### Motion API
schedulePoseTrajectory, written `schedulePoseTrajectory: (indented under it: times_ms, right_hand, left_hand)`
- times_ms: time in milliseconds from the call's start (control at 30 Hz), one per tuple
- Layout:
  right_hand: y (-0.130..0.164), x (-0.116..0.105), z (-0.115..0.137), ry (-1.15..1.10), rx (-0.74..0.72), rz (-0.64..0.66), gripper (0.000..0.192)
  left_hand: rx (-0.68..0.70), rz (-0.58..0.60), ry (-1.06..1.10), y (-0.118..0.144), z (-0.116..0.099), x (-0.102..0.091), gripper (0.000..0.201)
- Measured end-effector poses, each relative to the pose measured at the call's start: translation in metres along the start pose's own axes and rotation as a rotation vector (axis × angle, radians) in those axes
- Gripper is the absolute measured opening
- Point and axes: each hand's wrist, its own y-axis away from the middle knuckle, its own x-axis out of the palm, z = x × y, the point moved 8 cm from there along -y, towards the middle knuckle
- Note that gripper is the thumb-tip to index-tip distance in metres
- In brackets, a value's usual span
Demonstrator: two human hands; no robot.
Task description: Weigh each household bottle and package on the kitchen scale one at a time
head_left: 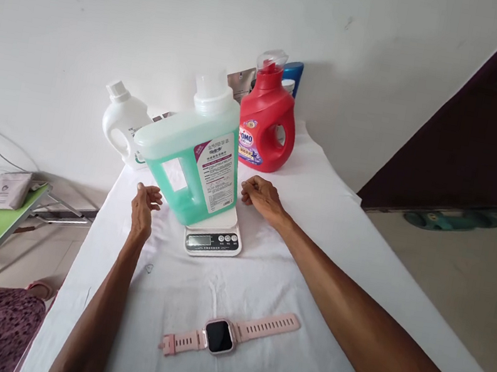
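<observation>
Open hands point(144, 207) flank jug point(190, 160)

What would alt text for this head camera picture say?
A green jug stands on a small scale on a white-covered table, with the left hand and right hand open beside it. A pink watch lies nearer.

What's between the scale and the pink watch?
Nothing: in the head view only bare white cloth lies between the scale and the pink watch.
</observation>
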Motion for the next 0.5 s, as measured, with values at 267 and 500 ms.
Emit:
schedulePoseTrajectory:
  times_ms: [267,500]
  right_hand:
    - [0.066,-0.026,-0.012,0.007,0.043,-0.012,0.017]
    - [0.085,-0.030,-0.018,-0.058,-0.030,-0.064,0.024]
  left_hand:
    - [0.322,0.053,0.116,0.010,-0.105,0.023,0.069]
    - [0.385,0.050,0.076,0.037,-0.137,0.053,0.065]
